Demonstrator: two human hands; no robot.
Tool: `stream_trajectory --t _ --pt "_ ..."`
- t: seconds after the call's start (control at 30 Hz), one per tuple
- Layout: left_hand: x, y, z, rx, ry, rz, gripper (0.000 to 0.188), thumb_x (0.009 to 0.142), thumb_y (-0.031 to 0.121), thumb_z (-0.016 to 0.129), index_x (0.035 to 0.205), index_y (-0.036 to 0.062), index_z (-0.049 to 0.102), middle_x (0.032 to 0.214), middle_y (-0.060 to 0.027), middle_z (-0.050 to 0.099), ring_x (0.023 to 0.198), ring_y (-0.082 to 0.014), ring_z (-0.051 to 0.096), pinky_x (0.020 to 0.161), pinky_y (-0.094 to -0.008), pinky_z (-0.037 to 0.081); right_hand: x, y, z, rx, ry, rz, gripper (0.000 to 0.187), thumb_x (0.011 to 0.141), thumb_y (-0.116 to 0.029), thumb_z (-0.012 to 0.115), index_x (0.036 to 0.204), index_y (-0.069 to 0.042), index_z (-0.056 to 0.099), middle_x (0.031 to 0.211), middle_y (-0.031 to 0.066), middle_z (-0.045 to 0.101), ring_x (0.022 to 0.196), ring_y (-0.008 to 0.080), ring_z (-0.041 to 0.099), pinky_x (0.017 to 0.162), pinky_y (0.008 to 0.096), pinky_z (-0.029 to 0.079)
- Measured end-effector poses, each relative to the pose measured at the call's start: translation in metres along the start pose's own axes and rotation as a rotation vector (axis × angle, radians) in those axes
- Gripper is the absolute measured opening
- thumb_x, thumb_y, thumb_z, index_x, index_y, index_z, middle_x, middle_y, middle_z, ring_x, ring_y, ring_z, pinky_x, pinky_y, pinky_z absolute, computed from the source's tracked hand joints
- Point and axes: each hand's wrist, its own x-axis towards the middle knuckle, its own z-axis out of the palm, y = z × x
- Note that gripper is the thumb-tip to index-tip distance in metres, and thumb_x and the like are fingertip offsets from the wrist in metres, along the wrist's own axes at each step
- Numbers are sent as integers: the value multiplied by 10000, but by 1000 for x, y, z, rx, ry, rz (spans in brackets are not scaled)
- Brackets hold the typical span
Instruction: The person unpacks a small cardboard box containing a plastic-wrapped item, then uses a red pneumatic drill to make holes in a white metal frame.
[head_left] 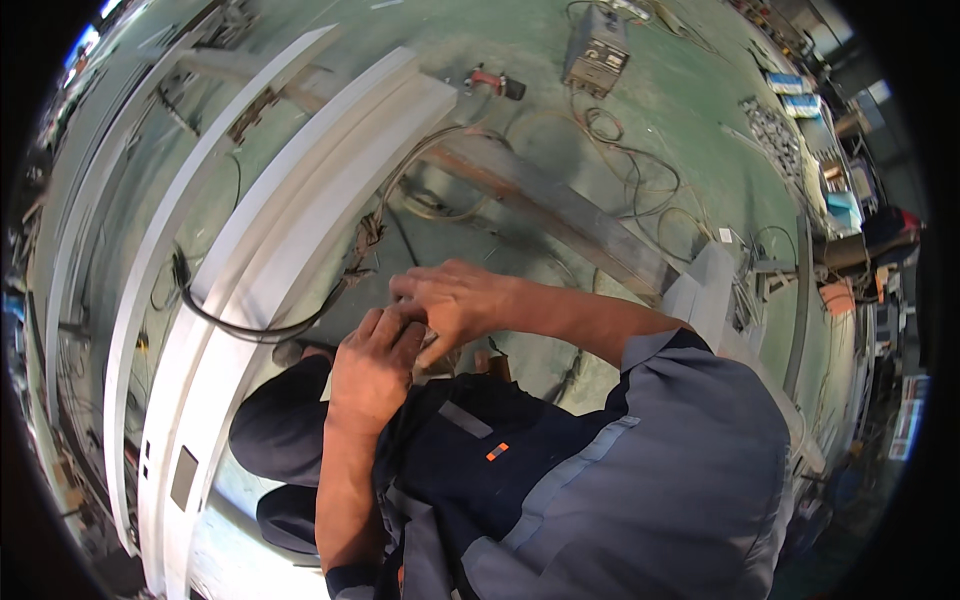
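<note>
My left hand [373, 372] and my right hand [455, 300] meet in front of my chest, fingers curled and pressed together. A small pale bit shows between them, too covered by the fingers to name. Both hands are closed. Just left of them a black cable [255, 330] loops across a long white-grey metal profile [262, 262]. Its bundled, wrapped part [368, 236] runs up beyond my fingers. Below my hands are my dark trousers and work jacket [680, 470].
A rusty steel beam [560, 215] crosses beneath the profiles' far side. Another long pale profile [165, 230] lies further left. A red power tool [488, 82] and a boxy grey machine [597, 55] with trailing cables [640, 170] stand on the green floor. Packed shelving [835, 190] lines the right.
</note>
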Motion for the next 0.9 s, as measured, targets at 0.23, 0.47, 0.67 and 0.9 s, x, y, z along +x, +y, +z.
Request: stream_trajectory --t 0.23,0.47,0.67,0.9 --pt "75 11 -36 67 317 100 337 756 -3 766 1087 35 717 1013 -112 666 859 -307 670 699 -417 562 -35 10 -103 -109 98 202 537 763 -498 800 1073 -76 684 976 142 708 983 371 697 827 501 546" --pt "66 -21 -65 172 433 -322 429 812 -7 766 1230 8 675 1185 -169 653 1089 -355 647 939 -411 520 -135 114 -248 -288 679 758 649 826 -575 746 1081 18 683 1016 239 696 956 379 687 810 490 526" --pt "-7 -62 -17 293 70 -452 288 792 79 755 1071 26 708 1156 -156 642 1101 -354 616 927 -445 528 -178 283 -211 -408 598 1140 600 810 -440 781 1111 63 654 1019 312 715 953 449 705 834 507 548" --pt "-137 -58 -63 482 100 -803 227 782 64 736 1006 36 729 1134 -141 663 1090 -350 634 925 -444 537 -233 489 -20 108 762 1594 667 788 -449 746 1236 40 672 1124 284 719 1077 411 707 914 488 558"
